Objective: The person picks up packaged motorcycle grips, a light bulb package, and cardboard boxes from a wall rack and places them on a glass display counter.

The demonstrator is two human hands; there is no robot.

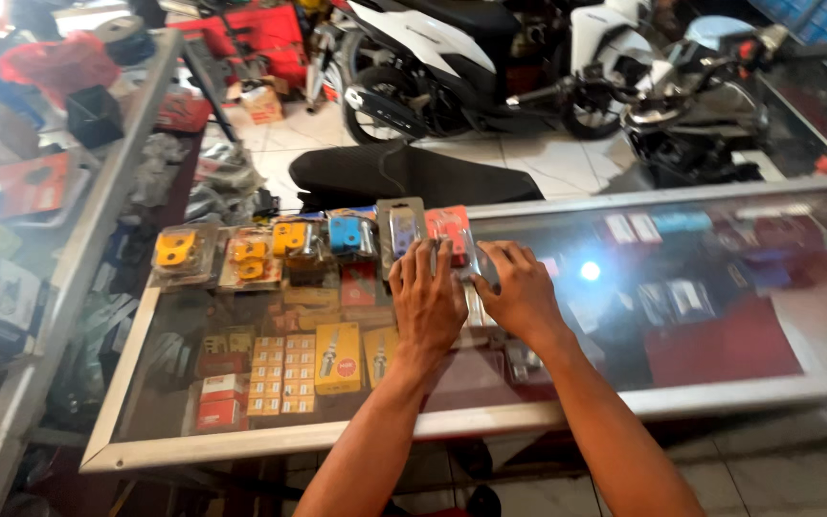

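Note:
My left hand (426, 302) and my right hand (519, 292) lie side by side on the glass top of a display counter (624, 407). Both grip a clear blister pack (466, 263) with a red card between them, fingers curled over its edges. Just beyond my left hand lies a grey blister pack (402, 228). A row of similar packs holding yellow (176, 249), orange (249, 258) and blue (345, 233) parts runs to the left along the counter's far edge.
Under the glass sit yellow boxes (337, 359), small red and white boxes (220, 400) and other packaged parts. A second glass counter (78, 258) runs along the left. A black seat (413, 172) lies on the tiled floor, with motorbikes (452, 57) behind.

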